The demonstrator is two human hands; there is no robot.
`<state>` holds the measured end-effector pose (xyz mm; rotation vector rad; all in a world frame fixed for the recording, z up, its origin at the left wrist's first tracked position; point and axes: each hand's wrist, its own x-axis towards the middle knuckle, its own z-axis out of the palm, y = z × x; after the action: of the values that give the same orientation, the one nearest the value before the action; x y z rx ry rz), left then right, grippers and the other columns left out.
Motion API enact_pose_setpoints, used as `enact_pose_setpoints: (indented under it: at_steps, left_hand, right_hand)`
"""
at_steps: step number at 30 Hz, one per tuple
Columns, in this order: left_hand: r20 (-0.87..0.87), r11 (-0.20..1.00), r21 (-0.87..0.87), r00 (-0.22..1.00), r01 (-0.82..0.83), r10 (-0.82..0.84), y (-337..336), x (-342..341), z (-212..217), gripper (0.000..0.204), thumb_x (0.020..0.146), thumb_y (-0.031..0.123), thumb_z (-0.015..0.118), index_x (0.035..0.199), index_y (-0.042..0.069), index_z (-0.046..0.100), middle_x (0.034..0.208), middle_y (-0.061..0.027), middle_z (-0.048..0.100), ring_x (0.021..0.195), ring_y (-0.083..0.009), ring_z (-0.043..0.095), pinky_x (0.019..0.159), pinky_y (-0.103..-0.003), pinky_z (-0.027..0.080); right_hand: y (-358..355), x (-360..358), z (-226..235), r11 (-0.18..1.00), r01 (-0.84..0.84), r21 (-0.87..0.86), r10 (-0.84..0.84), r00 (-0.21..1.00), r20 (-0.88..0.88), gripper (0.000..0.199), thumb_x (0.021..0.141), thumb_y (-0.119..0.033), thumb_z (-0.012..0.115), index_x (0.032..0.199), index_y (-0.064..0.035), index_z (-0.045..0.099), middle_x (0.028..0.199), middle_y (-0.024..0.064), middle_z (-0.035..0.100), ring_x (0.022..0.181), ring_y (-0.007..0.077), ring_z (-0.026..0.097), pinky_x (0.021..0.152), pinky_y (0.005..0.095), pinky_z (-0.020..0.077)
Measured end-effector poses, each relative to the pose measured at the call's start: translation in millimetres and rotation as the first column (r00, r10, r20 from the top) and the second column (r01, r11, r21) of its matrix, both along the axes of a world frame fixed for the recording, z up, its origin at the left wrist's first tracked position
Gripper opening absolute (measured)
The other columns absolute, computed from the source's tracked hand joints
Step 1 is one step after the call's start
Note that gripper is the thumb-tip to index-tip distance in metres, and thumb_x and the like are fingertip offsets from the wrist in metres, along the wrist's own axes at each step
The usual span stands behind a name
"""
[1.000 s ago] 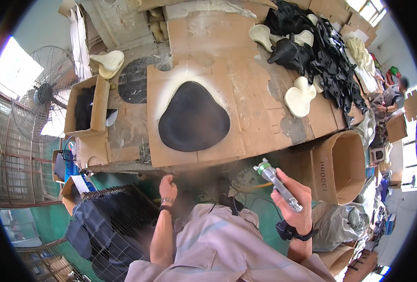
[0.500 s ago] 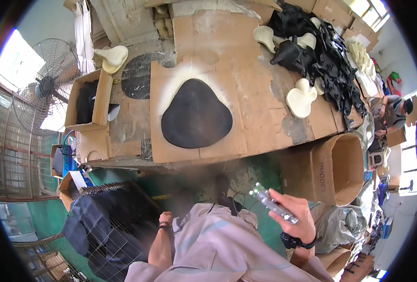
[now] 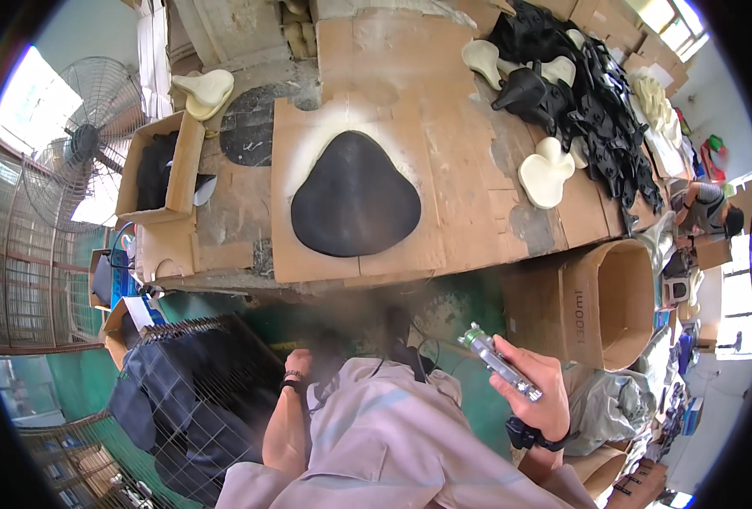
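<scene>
While the right hand (image 3: 535, 392) grips a metal spray gun (image 3: 501, 362) just off the near edge of the cardboard-covered table (image 3: 478, 170), the left hand (image 3: 298, 366) hangs low beside a wire basket (image 3: 198, 390) — its fingers hidden, grip unclear. A black saddle-shaped cover (image 3: 355, 197) lies mid-table, open cardboard all round.

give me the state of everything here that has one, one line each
right hand: closed around the spray gun
spray gun: held off the table, nozzle up and away from the body
left hand: low beside the wire basket, holding nothing that shows
black saddle cover: lying flat on the cardboard sheet, pale overspray around it
small cardboard box: open, black pieces inside
large cardboard box: on its side, mouth open
fan: upright; spinning or not, cannot tell
</scene>
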<state>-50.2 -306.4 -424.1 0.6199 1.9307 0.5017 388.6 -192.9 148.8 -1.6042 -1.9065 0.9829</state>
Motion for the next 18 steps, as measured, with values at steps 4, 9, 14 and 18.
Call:
enact_pose_setpoints:
  at_steps: [4,9,14,18]
  left_hand:
    - [-0.035,0.996,-0.038,0.996,0.077,-0.078,-14,-16,-11,0.033,0.079,0.007,0.072,0.112,0.002,0.071,0.079,-0.0087,0.07,0.068,-0.0203,0.068,0.056,-0.035,0.053]
    - [-0.002,0.994,-0.063,0.996,0.09,-0.09,-5,-11,-10,0.03,0.083,0.005,0.07,0.112,0.002,0.071,0.076,-0.0098,0.069,0.069,-0.0228,0.068,0.056,-0.037,0.053]
    - [0.123,0.999,-0.035,0.992,-0.03,0.034,-3,-23,-23,0.026,0.085,0.003,0.067,0.111,0.003,0.068,0.077,-0.0092,0.068,0.065,-0.023,0.066,0.053,-0.037,0.051]
    - [0.13,0.998,-0.059,0.991,-0.037,0.045,-7,-19,-30,0.035,0.081,-0.003,0.069,0.115,0.004,0.066,0.077,-0.0077,0.067,0.063,-0.0199,0.064,0.051,-0.035,0.05]
  right_hand:
    - [14,-12,-4,0.992,0.031,0.126,-0.018,0.994,-0.104,0.062,0.076,0.006,0.076,0.135,-0.0006,0.061,0.097,0.0201,0.072,0.08,0.0325,0.071,0.074,0.0317,0.0547]
    - [21,-19,-6,0.96,0.105,0.26,-0.086,0.993,-0.083,0.061,0.076,0.007,0.076,0.135,-0.0006,0.061,0.094,0.0178,0.071,0.077,0.0292,0.07,0.07,0.0325,0.0541]
    - [16,-13,-5,0.96,0.127,0.249,-0.107,0.99,-0.092,0.061,0.075,0.007,0.076,0.134,-0.0004,0.062,0.093,0.0182,0.071,0.076,0.0304,0.07,0.07,0.0323,0.0537]
    - [-2,-4,1,0.985,0.099,0.141,-0.093,0.994,-0.048,0.059,0.074,0.005,0.077,0.132,0.0008,0.063,0.092,0.0198,0.071,0.078,0.032,0.071,0.071,0.0331,0.054]
